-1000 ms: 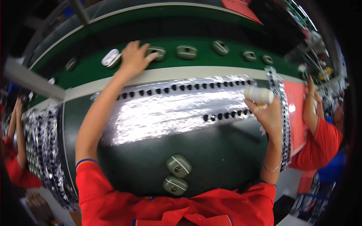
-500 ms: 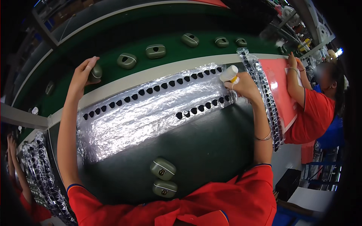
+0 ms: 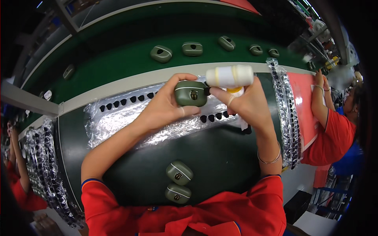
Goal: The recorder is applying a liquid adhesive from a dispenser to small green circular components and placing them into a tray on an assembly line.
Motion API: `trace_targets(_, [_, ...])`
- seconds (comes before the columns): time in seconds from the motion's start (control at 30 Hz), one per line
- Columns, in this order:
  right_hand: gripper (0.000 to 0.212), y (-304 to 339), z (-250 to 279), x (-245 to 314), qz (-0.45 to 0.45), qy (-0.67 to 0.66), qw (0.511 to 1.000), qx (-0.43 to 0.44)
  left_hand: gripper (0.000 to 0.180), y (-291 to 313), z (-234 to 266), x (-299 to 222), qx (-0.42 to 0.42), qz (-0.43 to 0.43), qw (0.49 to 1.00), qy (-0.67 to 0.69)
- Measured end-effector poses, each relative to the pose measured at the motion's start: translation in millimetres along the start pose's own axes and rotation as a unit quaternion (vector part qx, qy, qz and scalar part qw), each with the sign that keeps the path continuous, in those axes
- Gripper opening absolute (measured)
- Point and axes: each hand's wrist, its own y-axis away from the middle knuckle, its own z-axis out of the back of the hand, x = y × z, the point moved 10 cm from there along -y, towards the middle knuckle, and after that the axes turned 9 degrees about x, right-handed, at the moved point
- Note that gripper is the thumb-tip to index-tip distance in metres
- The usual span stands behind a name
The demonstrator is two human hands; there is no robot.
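Note:
My left hand (image 3: 167, 104) is closed round an olive-green earphone case (image 3: 185, 97), holding it above the sheet with a white seam line on top and a dark emblem facing me. My right hand (image 3: 252, 104) grips a white bottle (image 3: 225, 76) with yellow bands, lying nearly level. At the tip of that hand's thumb a small black piece (image 3: 206, 91) meets the right end of the case; whether it is stuck there I cannot tell. Underneath lies a shiny clear plastic sheet (image 3: 118, 128) bearing rows of black pieces (image 3: 133, 99), partly hidden by my hands.
Two more green cases (image 3: 179, 172) lie close to me on the dark table. Several green cases (image 3: 192, 48) stand on the green belt (image 3: 130, 45) beyond a pale rail. Plastic strips (image 3: 288, 118) lie right, beside a red sheet (image 3: 303, 102) and a person in red (image 3: 330, 137).
My left hand has brought the case from the belt to the middle. My right hand has moved closer, its bottle now nearly level. The view has shifted slightly.

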Motion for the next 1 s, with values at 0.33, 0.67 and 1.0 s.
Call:
trace_targets(0.33, [0.030, 2, -24, 5, 0.071, 0.080, 0.994, 0.031, 0.048, 11, -11, -6, 0.005, 0.015, 1.000, -0.022])
trace_targets(0.67, [0.038, 33, -19, 47, 0.229, 0.114, 0.966, -0.035, 0.042, 9, -5, -16, 0.016, -0.019, 0.999, -0.022])
trace_targets(1.0, [0.035, 17, -32, 18, 0.061, 0.090, 0.992, 0.066, 0.045, 8, 17, -11, 0.018, 0.016, 0.992, -0.121])
